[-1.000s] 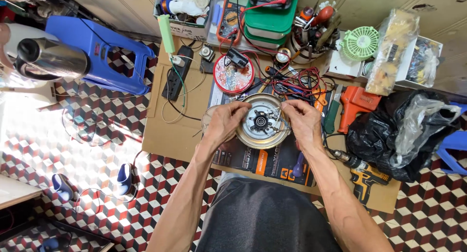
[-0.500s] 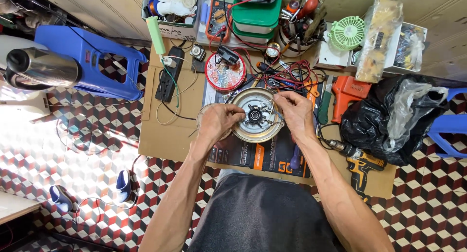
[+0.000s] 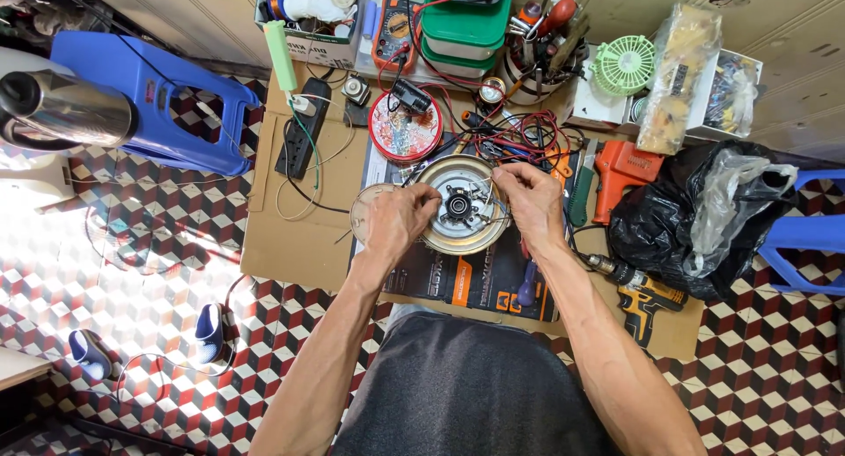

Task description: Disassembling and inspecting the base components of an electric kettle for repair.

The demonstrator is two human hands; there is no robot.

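A round metal appliance base with a black hub and thin wires lies on a flat dark box on the cardboard-covered floor. My left hand grips its left rim, fingers curled over the edge. My right hand pinches at the wires on its upper right side. A clear round lid sits partly under my left hand. Just above the base lies a red round tin with small parts in it.
Tangled red and black wires, a multimeter, green boxes, an orange glue gun, a black bag, a cordless drill, a power strip, a blue stool and a steel kettle ring the spot.
Both hands stay on the metal base. My right hand has shifted to its upper right edge at the wires, and my left hand's fingers have curled further over the left rim.
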